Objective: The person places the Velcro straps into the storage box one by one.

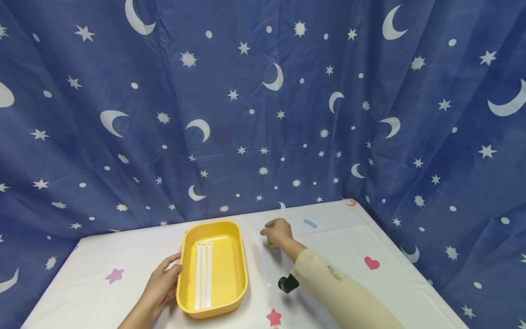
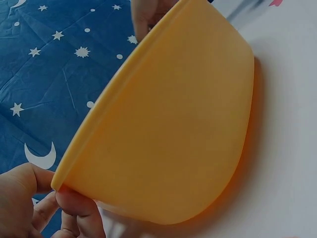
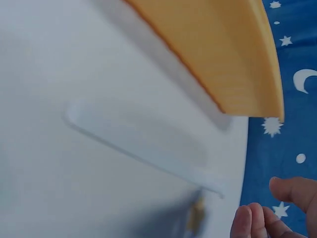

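Observation:
My left hand (image 1: 162, 283) pinches the left rim of a deep yellow plastic tray (image 1: 242, 274), thumb at the edge and fingers curled beneath it in the left wrist view. Inside lie a few long, thin white strips (image 1: 204, 274) with wider heads at the far end, side by side. To the right of the tray, another pale white strip (image 1: 265, 265) lies flat on the white tablecloth. My right hand (image 1: 279, 232) hovers by its far end. In the right wrist view, thumb and fingertips (image 3: 242, 220) are apart, with nothing between them, clear of the strip.
The tablecloth (image 1: 328, 274) carries printed shapes, among them a red heart, a pink star and a purple star. A dark wrist-worn piece (image 1: 289, 283) hangs under the right sleeve. A blue curtain (image 1: 246, 114) with moons and stars borders the table behind and at the sides.

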Motion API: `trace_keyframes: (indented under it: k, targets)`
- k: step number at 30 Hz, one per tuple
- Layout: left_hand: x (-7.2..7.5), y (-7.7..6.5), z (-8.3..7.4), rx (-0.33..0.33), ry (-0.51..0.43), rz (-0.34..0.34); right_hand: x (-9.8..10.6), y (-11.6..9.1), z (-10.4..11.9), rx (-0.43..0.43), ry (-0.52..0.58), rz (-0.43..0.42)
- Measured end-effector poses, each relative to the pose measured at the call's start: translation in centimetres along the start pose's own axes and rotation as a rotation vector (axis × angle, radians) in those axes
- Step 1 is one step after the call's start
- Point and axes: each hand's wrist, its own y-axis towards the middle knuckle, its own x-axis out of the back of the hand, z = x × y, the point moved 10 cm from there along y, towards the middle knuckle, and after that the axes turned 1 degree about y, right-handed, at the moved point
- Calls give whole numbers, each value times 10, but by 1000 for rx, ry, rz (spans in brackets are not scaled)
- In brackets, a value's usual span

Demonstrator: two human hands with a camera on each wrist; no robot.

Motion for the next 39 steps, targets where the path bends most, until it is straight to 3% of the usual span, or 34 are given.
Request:
trace_keyframes:
  k: [13,22,39]
  targets:
    - [-1,-1,3,7,-13,-2,-19,-10,-26,48,-42,41]
    - [-1,-1,2,3,-15,-1,-26,-20,-23,121,-87,6]
    - [-1,-2,-2,-13,-23,12,-25,-19,-24,158,-107,-46]
